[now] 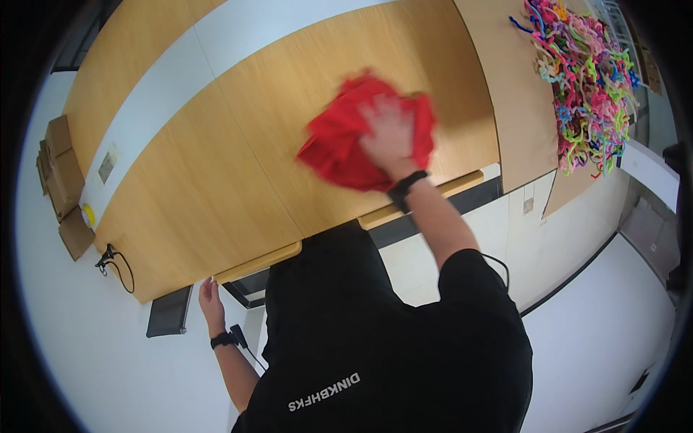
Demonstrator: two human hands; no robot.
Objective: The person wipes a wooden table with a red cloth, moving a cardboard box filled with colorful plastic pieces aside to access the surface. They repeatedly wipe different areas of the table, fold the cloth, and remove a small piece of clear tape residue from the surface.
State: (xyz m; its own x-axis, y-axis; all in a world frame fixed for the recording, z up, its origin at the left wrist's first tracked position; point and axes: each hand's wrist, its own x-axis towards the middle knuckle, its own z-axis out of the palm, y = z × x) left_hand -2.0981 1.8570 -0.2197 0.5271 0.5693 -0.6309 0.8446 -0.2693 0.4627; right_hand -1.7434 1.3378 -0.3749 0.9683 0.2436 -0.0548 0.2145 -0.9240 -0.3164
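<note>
A red cloth (335, 140) lies bunched on the light wooden tabletop (216, 162). My right hand (387, 130) presses flat on it with fingers spread; hand and cloth are blurred. A dark band circles the right wrist. My left hand (211, 297) hangs beside the table's near edge at the lower left, its fingertips near the corner of the yellowish edge strip (260, 262). Its fingers are partly curled, and no object shows in it. A dark band with a cable is on that wrist.
Many colourful fuzzy pipe-cleaner pieces (593, 86) are heaped at the right by a brown cardboard sheet (522, 103). Folded cardboard boxes (64, 173), a yellow tape roll (87, 215) and a black clip with a cable (110, 257) are at the left. A pale strip (157, 92) crosses the table.
</note>
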